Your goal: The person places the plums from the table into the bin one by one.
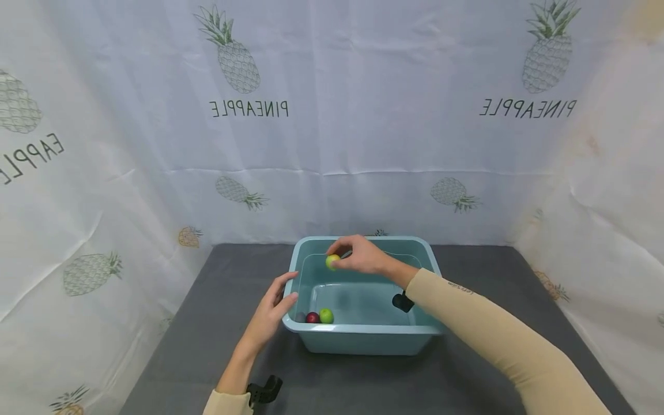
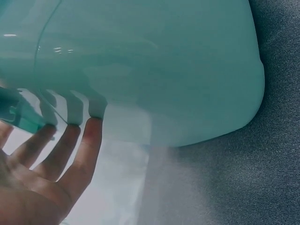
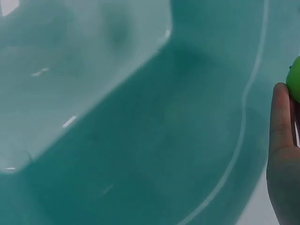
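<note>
A light blue-green plastic basin (image 1: pixel 363 340) stands on the dark grey table. My right hand (image 1: pixel 360 255) is over the basin's far left part, pinching a small green apple (image 1: pixel 332 263) between thumb and fingers. At the right edge of the right wrist view, only part of that apple (image 3: pixel 294 82) shows beside a finger. My left hand (image 1: pixel 272 308) holds the basin's left rim; in the left wrist view, its fingertips (image 2: pixel 93 124) press the outer wall under the rim. In the basin's front left corner lie another green apple (image 1: pixel 326 316), a dark red fruit (image 1: pixel 312 317) and a greyish round thing (image 1: pixel 300 317).
White cloth with pineapple prints (image 1: pixel 363 138) hangs behind the table and along both sides. The basin's back rim stands close to the rear cloth. Grey tabletop (image 1: pixel 238 271) extends left and right of the basin. A black wrist camera (image 1: pixel 267 389) sits on the left wrist.
</note>
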Action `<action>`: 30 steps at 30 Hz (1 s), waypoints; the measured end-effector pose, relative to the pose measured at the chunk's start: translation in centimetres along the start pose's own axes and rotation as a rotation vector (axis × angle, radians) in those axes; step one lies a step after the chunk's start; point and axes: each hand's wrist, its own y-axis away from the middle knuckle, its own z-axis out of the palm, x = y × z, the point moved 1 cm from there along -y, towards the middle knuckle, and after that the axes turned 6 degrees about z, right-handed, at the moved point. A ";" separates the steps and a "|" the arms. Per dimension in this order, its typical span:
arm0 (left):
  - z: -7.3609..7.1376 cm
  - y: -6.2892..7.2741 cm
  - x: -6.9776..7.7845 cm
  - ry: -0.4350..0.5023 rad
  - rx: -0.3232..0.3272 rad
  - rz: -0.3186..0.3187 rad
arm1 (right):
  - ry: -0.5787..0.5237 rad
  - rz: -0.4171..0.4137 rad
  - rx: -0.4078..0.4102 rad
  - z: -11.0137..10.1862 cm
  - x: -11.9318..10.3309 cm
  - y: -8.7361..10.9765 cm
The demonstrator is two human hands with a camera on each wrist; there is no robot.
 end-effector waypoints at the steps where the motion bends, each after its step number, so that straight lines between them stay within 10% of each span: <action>1: 0.0 0.0 0.0 0.001 0.002 -0.002 | 0.014 0.004 -0.012 0.3 0.2 0.0; 30: 0.1 0.2 0.1 -0.012 0.014 -0.012 | 0.133 0.006 -0.133 3.2 1.6 -0.9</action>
